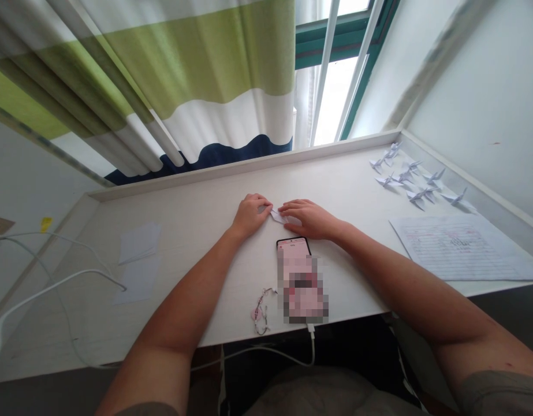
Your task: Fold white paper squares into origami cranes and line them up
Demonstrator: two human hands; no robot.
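Note:
A small piece of folded white paper lies on the table between my two hands. My left hand pinches its left corner between thumb and fingers. From the right, my right hand holds the other side, thumb near me and fingers reaching over the top, so part of the paper is hidden. Just below them lies a phone, its screen lit pink and partly blurred out, with a charging cable plugged into its lower end.
Several folded paper cranes stand at the back right, behind a stack of printed sheets. Blank white paper squares lie at the left beside a white cable. A beaded strap rests left of the phone. A raised ledge borders the table's back.

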